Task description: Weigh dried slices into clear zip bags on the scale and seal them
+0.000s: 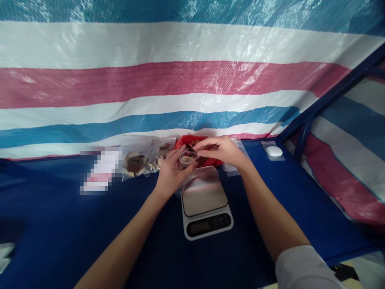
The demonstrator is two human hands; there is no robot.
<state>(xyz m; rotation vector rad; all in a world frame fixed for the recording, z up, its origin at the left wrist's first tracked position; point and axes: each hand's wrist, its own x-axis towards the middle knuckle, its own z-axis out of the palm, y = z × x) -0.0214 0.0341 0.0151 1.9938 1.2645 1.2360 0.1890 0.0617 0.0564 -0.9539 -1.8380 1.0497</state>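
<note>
We're looking down on a dark blue table [60,228], backed by a glossy sheet [180,44] striped in blue, white and red, with a blue metal bar [331,90] slanting up at the right. A white kitchen scale [206,200] sits at the middle, its metal plate toward the back and its black panel toward us. Along the back we have two clear bags of dark and tan pieces, one [135,163] farther left, the other [164,150] by the hands, then an open red bag [207,161], and off to the right a white oval object [274,151] on a clear packet. Both arms reach forward, and here's the left hand [172,172], palm down, its fingers and thumb curled around a small clear cup [187,159], which is held in front of the red bag, just beyond the scale's far edge. The right hand [221,151] comes in from the other side, wrist bent inward, thumb and forefinger brought near each other at the cup's mouth; whether they pinch anything, we can't tell. The cup's contents are hard for us to make out, fingers cover much of the red bag's opening, and the scale's display is too dark to read. A blurred-out patch [100,170] masks something at left, and the right sleeve [303,265] runs out of view below.
</note>
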